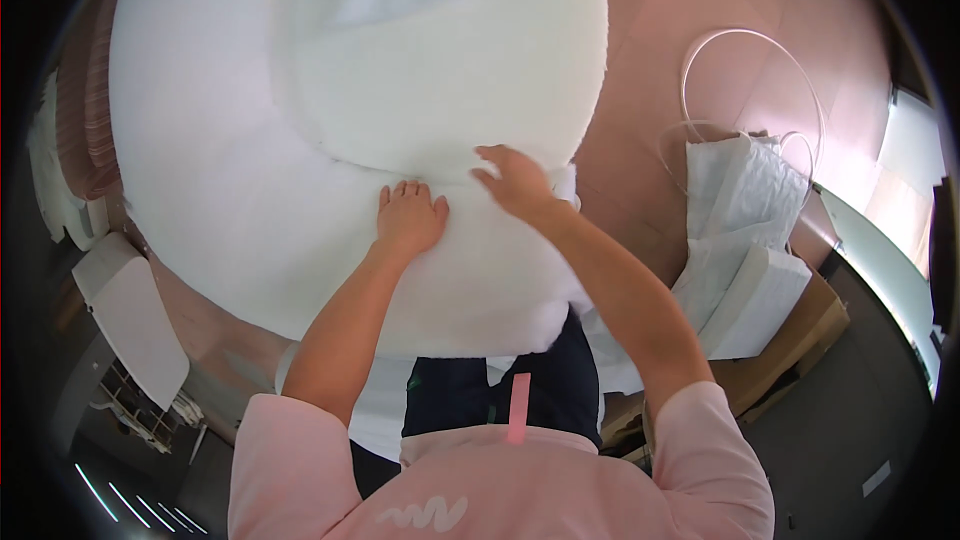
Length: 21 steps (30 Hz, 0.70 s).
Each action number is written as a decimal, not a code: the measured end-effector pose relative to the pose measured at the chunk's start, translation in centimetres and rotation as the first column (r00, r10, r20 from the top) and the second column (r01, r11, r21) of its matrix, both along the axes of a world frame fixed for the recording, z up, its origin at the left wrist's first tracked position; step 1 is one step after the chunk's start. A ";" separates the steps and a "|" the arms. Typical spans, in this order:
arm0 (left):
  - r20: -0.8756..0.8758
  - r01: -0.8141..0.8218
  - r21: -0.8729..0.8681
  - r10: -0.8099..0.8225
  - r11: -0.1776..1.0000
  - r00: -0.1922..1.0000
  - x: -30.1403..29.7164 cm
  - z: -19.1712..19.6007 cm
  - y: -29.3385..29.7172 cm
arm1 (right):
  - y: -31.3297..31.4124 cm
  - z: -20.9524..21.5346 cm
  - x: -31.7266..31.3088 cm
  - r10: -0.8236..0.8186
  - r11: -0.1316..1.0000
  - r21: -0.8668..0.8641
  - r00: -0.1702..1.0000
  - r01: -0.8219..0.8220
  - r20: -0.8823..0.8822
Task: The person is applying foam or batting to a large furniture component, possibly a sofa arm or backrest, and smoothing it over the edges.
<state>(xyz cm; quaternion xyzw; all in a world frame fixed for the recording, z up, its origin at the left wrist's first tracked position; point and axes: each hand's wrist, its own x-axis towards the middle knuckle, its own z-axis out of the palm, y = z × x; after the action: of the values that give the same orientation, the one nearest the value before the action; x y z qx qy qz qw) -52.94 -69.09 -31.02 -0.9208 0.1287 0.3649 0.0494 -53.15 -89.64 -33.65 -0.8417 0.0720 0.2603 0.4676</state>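
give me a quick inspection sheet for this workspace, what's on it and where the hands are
surface: pinkish table, mostly covered by white wadding.
job's things: large lower sheet of white wadding; a smaller upper piece of wadding lies on it.
clutter: stack of folded white padding at the table's right edge, on a cardboard box.
grippers: left hand flat on the lower sheet, fingers spread; right hand open, fingertips at the upper piece's edge.
cables: thin white tubing loop on the table behind the stack.
surroundings: white sewing machine at left; grey floor.
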 end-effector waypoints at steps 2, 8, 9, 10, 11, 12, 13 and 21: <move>-0.141 -0.003 -0.012 0.001 1.000 0.990 1.2 0.1 -1.6 | 2.8 -0.8 0.7 0.108 0.981 -0.153 0.991 -0.118 -0.075; -0.314 0.012 -0.117 -0.049 0.993 0.948 2.8 -1.4 0.3 | 3.6 -1.2 -1.5 0.418 0.873 -0.259 0.908 -0.412 -0.035; -0.368 0.028 -0.103 -0.064 0.994 0.928 3.0 -1.2 0.8 | 4.2 0.2 -2.2 0.364 0.906 -0.171 0.919 -0.388 -0.155; -0.379 0.022 -0.115 -0.064 0.993 0.923 3.4 -1.0 0.4 | 3.7 1.1 -3.0 0.305 0.934 -0.101 0.910 -0.344 -0.281; -0.443 0.038 -0.097 -0.077 0.995 0.893 3.9 -0.8 0.1 | 3.1 1.4 -4.3 0.305 0.932 -0.103 0.905 -0.348 -0.296; -0.504 0.066 -0.090 -0.102 0.994 0.858 4.3 -0.5 -0.8 | 2.0 1.8 -6.0 0.236 0.963 -0.098 0.961 -0.251 -0.142; -0.518 0.069 -0.094 -0.108 0.993 0.848 4.6 -0.5 -1.3 | 1.6 2.1 -6.8 0.156 0.986 -0.064 0.988 -0.155 0.018; -0.450 0.052 -0.102 -0.093 0.993 0.888 3.7 -2.6 -1.0 | 1.4 0.4 -5.2 0.211 0.977 -0.056 0.976 -0.207 0.058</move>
<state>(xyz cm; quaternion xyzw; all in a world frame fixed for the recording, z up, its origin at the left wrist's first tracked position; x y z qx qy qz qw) -49.27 -70.14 -33.61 -0.8060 0.1867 0.5616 -0.0088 -58.37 -88.23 -33.22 -0.8638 -0.0254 0.2793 0.4185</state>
